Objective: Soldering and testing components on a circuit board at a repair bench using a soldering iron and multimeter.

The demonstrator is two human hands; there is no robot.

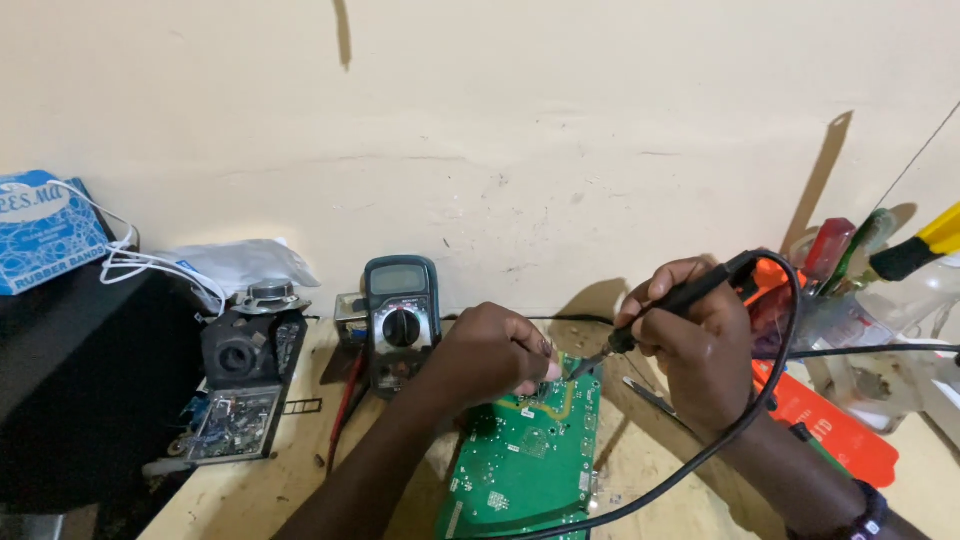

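Note:
A green circuit board (525,455) lies on the wooden bench in front of me. My left hand (495,355) rests on the board's far edge, fingers curled and pinched together; whether it holds something small there I cannot tell. My right hand (695,335) grips a black soldering iron (675,300) like a pen. Its tip (578,372) points down-left and meets the board just beside my left fingertips. The iron's black cord (760,400) loops round my right wrist and runs off toward the near edge.
A dark multimeter (401,315) leans against the wall behind the board, red leads (345,405) beside it. Left stand a small speaker and opened black device (243,385), a blue box (45,230) on a black case. Right: a clear holder with tools (860,290), an orange flat object (835,425).

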